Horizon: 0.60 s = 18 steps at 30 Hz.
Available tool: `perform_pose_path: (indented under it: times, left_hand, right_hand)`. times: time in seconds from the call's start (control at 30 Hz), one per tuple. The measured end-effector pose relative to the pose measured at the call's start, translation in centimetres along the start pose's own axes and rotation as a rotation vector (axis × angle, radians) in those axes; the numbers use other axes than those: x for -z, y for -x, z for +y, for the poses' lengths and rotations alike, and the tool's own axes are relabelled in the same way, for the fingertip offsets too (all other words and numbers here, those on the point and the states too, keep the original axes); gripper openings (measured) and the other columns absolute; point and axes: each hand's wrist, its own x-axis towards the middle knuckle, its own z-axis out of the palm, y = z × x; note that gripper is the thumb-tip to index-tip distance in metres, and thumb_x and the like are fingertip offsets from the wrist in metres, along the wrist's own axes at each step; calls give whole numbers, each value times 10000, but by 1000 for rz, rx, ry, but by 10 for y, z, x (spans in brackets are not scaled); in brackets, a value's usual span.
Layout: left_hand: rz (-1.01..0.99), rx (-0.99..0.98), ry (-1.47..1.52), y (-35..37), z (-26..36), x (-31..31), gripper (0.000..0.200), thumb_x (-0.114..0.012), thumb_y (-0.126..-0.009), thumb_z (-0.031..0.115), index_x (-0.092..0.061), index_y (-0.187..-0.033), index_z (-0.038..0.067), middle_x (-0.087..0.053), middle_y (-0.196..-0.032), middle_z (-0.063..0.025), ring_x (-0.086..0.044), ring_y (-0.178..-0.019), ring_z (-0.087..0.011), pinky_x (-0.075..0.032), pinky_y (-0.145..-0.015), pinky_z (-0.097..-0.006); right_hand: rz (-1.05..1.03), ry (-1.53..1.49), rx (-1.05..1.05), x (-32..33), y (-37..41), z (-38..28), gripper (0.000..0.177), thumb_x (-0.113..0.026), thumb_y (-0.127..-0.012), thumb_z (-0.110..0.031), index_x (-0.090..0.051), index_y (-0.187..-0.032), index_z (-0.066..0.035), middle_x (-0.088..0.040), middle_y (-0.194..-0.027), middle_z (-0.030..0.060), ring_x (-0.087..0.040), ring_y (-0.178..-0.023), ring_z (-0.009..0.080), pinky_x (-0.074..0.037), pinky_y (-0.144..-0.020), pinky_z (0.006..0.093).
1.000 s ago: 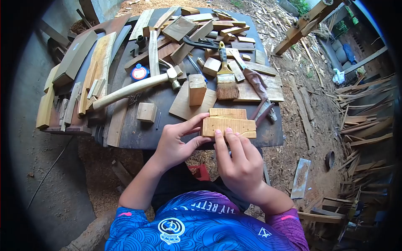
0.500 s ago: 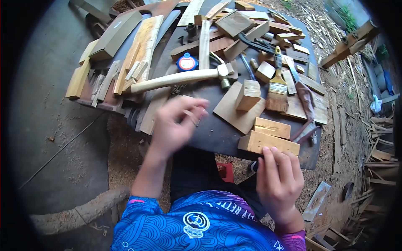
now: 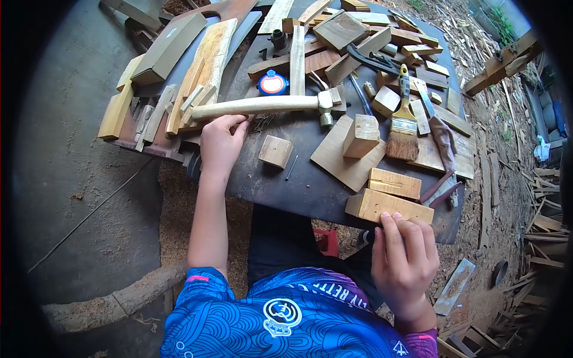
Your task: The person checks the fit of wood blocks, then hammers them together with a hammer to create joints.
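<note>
Yellowish rectangular wooden blocks (image 3: pixel 397 206) lie together on the dark table (image 3: pixel 256 188), whether joined I can't tell. The right hand (image 3: pixel 412 256) touches one, fingers close; the left hand (image 3: pixel 221 143) bunches by the wooden-handled hammer (image 3: pixel 256 106), grip unclear.

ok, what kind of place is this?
Likely a small woodworking shop: a claw hammer and a wide brush lie among wood offcuts, with wood scraps strewn over the ground.

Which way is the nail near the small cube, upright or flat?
Flat: the nail lies along the dark tabletop, beside the cube.
</note>
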Motion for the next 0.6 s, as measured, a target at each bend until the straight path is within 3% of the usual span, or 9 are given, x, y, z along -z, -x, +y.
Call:
perform_pose_path:
  times: [0.2,0.3,0.43,0.6]
  left_hand:
    - [-76,-159,-215,-1,4,9,157,-822,-911,164,-838,-1038,73,-754,-998,-109,-730,-982,-321,-575,-895,-430]
    - [-28,-218,-213,5,4,4,169,-829,-911,150,-835,-1057,66,-733,-964,-84,-721,-841,-274,-573,-785,-386]
    - [-71,-142,-112,9,17,1,169,-825,-913,158,-833,-1061,77,-728,-966,-82,-735,-898,-281,-574,-812,-404]
    - [-111,-148,-241,5,21,-4,136,-808,-924,140,-822,-1035,63,-731,-979,-101,-740,-921,-295,-576,-836,-426]
  right_hand:
    - [10,-14,-15,-1,1,0,278,-803,-864,-56,-796,-1124,41,-721,-1015,136,-717,-929,303,-580,-728,395]
    - [22,-27,-22,-2,2,0,279,-800,-864,-58,-793,-1125,39,-720,-1015,134,-715,-927,302,-577,-723,393]
    - [15,-45,-36,-1,2,0,293,-792,-856,-54,-786,-1135,37,-716,-1023,136,-710,-921,302,-578,-722,395]
    - [17,-62,-34,-1,2,1,301,-778,-849,-44,-780,-1138,40,-710,-1025,138,-708,-916,305,-585,-728,400]
